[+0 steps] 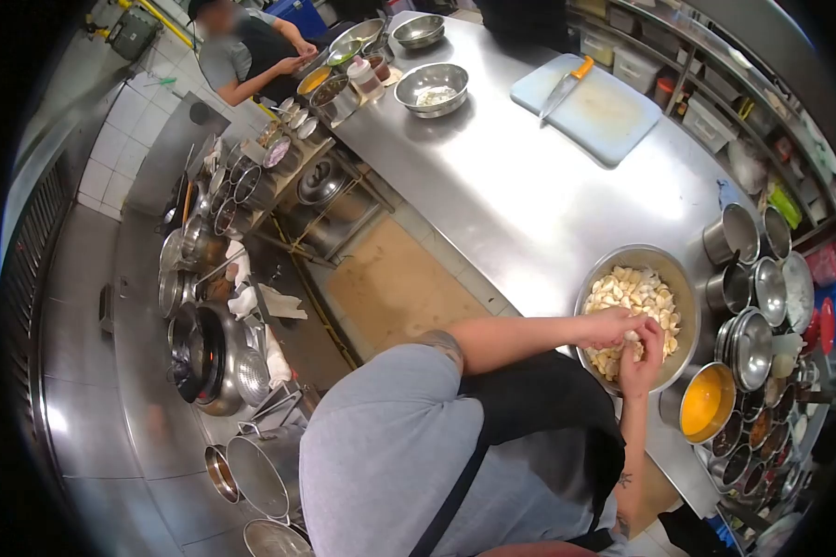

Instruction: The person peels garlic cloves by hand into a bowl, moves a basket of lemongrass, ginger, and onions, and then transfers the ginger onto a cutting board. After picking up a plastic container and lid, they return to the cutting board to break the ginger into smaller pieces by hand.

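Observation:
A large steel bowl [687,288] full of peeled and partly peeled garlic cloves [630,288] stands on the steel table. Over it, my left hand [613,327] reaches in from the left with its fingertips closed around a small pale garlic piece. My right hand [643,356] comes up from below, fingers bent and pinched on the same piece, touching my left. The fingers partly hide the piece. Beside the bowl, at lower right, is a pot of orange liquid [707,403].
A knife [559,96] lies on a white cutting board [613,121]. Steel bowls [432,90] stand farther up the table [502,195]. Pots and small containers crowd the right edge. A co-worker [251,56] stands at top left; a stove with pans [195,353] is at left.

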Available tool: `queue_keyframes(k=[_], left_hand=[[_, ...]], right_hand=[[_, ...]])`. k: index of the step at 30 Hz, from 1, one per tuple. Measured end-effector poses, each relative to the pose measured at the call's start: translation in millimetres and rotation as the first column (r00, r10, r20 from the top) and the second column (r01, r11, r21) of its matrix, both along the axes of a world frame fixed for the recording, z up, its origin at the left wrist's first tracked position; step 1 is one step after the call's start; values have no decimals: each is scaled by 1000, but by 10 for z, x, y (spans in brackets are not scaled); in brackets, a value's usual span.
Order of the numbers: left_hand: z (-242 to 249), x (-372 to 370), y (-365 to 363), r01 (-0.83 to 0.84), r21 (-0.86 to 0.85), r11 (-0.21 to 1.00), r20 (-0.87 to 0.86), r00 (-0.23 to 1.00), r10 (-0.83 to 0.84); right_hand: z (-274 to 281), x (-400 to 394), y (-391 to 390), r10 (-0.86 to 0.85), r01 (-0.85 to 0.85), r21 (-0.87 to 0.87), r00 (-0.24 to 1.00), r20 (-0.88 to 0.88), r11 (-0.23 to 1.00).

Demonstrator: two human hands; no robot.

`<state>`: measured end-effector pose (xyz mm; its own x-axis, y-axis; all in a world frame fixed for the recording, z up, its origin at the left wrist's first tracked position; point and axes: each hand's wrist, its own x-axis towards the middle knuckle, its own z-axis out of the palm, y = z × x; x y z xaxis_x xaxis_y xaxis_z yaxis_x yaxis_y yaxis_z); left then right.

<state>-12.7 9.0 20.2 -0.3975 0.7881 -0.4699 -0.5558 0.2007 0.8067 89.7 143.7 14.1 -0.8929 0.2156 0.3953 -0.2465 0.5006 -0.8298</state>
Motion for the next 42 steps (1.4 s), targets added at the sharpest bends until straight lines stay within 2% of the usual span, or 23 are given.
queue_keyframes(k=[1, 2, 5, 6, 8, 11, 13, 16, 20, 22, 25, 26, 28, 32, 35, 38, 42], left_hand=[[-100, 34, 73, -33, -20, 999, -37, 999, 33], [-197, 67, 139, -67, -42, 997, -75, 995, 64], [-201, 122, 178, -141, -80, 987, -265, 957, 115], [-229, 172, 201, -180, -68, 981, -342, 928, 147], [-266, 214, 211, -208, -40, 977, -473, 865, 165], [-333, 274, 195, -288, 80, 954, -559, 779, 282], [-270, 236, 146, -220, 32, 975, -584, 788, 197], [-82, 225, 57, -162, -5, 987, -622, 773, 123], [-108, 226, 72, -178, 41, 983, -661, 734, 160], [40, 247, 40, -166, -14, 986, -667, 736, 114], [96, 283, 62, -168, -74, 983, -722, 689, 63], [94, 302, 68, -175, -91, 980, -747, 663, 49], [112, 317, 42, -145, -61, 988, -743, 667, 53], [17, 308, 39, -135, -4, 991, -717, 691, 92], [207, 272, -11, -146, 2, 989, -512, 850, 126], [-60, 159, 58, -200, 13, 980, -622, 766, 164], [-175, 148, 99, -221, -1, 975, -604, 778, 175]], right_hand=[[-90, 22, 23, 33, -34, -90, 999, -13, 995], [-196, 25, 98, 41, -38, -278, 999, 3, 960], [-310, 61, 133, -139, 276, -532, 949, 283, 800], [-299, 61, 139, -72, 262, -537, 935, 348, 802], [-334, 17, 44, -86, 277, -563, 936, 342, 778], [-334, 27, 35, -63, 274, -597, 934, 351, 754], [-334, 30, -11, -78, 277, -607, 940, 332, 745], [-374, 18, -81, -142, 226, -541, 971, 193, 810], [-478, 90, -48, -42, 186, -663, 973, 227, 725], [-503, 140, 7, 49, 171, -700, 958, 282, 694], [-417, 119, -123, -4, 225, -733, 957, 290, 642], [-388, 135, -136, -8, 233, -701, 951, 308, 674], [-296, 136, -160, -15, 239, -632, 941, 338, 737], [-245, 97, -242, -92, 302, -731, 945, 313, 612], [-403, 97, -105, -65, 288, -698, 943, 327, 655], [-395, 96, -91, -3, 276, -735, 937, 349, 620], [-363, 82, -75, 38, 240, -793, 949, 313, 560]])
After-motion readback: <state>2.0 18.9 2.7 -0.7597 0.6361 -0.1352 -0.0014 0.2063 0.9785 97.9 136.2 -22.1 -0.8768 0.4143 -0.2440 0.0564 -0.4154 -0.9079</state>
